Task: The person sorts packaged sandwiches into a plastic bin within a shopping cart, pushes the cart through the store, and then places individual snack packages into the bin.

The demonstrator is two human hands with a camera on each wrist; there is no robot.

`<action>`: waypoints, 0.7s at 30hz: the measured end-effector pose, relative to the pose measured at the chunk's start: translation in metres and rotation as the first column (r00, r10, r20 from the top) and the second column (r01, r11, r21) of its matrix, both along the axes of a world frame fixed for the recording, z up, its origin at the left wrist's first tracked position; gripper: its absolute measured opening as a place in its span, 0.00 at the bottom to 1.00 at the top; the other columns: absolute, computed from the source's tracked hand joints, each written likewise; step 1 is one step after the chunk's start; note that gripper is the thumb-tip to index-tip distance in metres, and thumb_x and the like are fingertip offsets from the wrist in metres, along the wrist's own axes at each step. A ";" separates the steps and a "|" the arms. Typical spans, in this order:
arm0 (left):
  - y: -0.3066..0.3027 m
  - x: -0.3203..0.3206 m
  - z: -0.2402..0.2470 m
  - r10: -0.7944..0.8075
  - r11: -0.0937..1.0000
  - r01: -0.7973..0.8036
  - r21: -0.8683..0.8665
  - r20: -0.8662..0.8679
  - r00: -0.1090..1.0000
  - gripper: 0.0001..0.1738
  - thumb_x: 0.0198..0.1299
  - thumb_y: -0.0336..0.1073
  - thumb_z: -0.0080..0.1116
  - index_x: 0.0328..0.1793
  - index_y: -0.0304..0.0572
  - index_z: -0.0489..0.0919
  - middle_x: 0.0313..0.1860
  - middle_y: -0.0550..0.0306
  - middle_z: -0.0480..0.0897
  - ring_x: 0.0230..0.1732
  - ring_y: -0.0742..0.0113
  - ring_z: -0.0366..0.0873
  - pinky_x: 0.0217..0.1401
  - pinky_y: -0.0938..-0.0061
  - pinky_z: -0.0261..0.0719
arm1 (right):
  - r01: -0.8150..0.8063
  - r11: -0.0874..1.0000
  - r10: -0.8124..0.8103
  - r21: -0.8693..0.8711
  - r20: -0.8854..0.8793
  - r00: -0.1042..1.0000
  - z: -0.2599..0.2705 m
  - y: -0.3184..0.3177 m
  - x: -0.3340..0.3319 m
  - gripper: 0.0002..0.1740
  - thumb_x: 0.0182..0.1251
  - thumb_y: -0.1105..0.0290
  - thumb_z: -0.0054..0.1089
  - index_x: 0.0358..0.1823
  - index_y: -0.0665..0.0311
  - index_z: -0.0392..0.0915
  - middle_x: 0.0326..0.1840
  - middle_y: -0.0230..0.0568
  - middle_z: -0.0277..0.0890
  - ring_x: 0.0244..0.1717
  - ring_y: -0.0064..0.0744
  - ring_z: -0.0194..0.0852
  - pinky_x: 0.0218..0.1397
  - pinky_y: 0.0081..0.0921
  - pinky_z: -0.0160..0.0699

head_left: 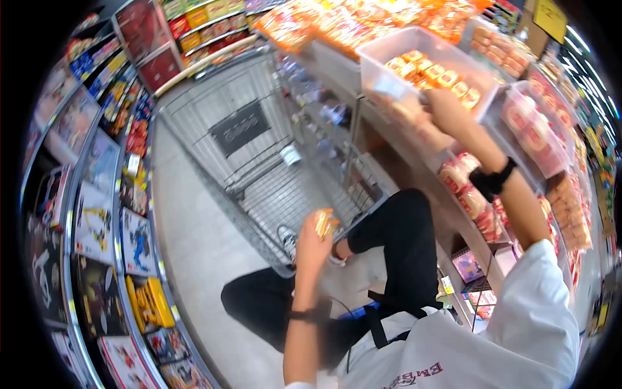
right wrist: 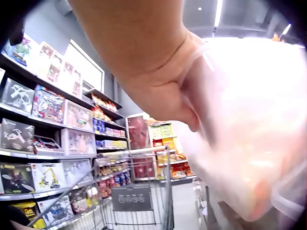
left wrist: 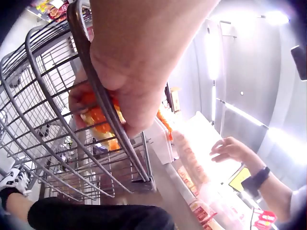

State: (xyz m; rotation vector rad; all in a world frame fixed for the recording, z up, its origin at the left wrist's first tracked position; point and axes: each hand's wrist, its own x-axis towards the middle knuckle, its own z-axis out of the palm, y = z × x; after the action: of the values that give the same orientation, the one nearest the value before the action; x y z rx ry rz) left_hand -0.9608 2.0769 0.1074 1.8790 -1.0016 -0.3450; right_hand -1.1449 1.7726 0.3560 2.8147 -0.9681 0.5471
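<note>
My left hand holds an orange-wrapped packet above the near end of the shopping cart. The left wrist view shows the same packet within the curled fingers of that hand, beyond the cart's wire side. At the near rim of a translucent plastic bin, my right hand grips the edge; orange-wrapped packets lie inside. In the right wrist view the thumb of this hand lies along the bin wall, with its other fingers mostly hidden.
Shelves of boxed toys run along the left. More snack shelves stand beyond the cart. On the right, the display holds packaged bread and another clear bin. My bent legs are at the cart's near end.
</note>
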 end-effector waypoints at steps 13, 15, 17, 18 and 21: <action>0.046 -0.047 -0.008 -0.099 0.982 0.108 0.158 -0.063 0.993 0.34 0.55 0.34 0.59 0.71 0.43 0.66 0.54 0.30 0.77 0.53 0.30 0.77 0.53 0.48 0.78 | -0.640 0.758 0.645 0.130 0.001 0.764 -0.033 0.134 0.064 0.14 0.60 0.70 0.63 0.46 0.67 0.79 0.34 0.60 0.80 0.40 0.60 0.81 0.44 0.49 0.78; 0.050 -0.067 -0.019 -0.111 0.988 0.116 0.106 -0.044 0.993 0.35 0.56 0.35 0.59 0.72 0.45 0.65 0.53 0.29 0.76 0.51 0.28 0.77 0.51 0.45 0.78 | -0.653 0.720 0.683 0.234 -0.072 0.727 -0.057 0.140 0.091 0.14 0.58 0.71 0.64 0.46 0.66 0.80 0.33 0.59 0.81 0.39 0.60 0.81 0.44 0.48 0.79; 0.052 -0.088 -0.022 -0.081 0.992 0.076 0.099 0.052 0.995 0.37 0.56 0.34 0.59 0.74 0.48 0.64 0.52 0.31 0.76 0.47 0.27 0.79 0.49 0.45 0.80 | -0.670 0.676 0.729 0.306 -0.145 0.669 -0.093 0.132 0.119 0.14 0.55 0.72 0.64 0.45 0.65 0.79 0.32 0.58 0.81 0.38 0.59 0.82 0.43 0.48 0.79; 0.054 -0.096 -0.013 -0.067 0.993 0.061 0.101 0.050 0.997 0.37 0.56 0.34 0.59 0.74 0.48 0.64 0.52 0.31 0.76 0.47 0.27 0.79 0.49 0.45 0.80 | -0.680 0.662 0.747 0.314 -0.197 0.635 -0.114 0.125 0.130 0.14 0.55 0.73 0.64 0.44 0.64 0.80 0.31 0.55 0.82 0.38 0.58 0.83 0.43 0.47 0.81; 0.061 -0.118 0.012 -0.061 0.969 0.081 0.233 -0.089 0.994 0.36 0.54 0.30 0.58 0.73 0.46 0.65 0.53 0.32 0.77 0.52 0.33 0.78 0.51 0.50 0.79 | -0.738 0.605 0.779 0.301 -0.419 0.467 -0.166 0.110 0.144 0.12 0.56 0.73 0.61 0.43 0.61 0.81 0.32 0.51 0.83 0.38 0.54 0.85 0.44 0.45 0.83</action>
State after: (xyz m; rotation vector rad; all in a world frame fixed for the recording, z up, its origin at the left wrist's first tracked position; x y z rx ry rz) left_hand -1.0786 2.1380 0.1192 2.0263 -1.0104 -0.6010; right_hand -1.0007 1.8825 0.1895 3.0628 0.4544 -0.2426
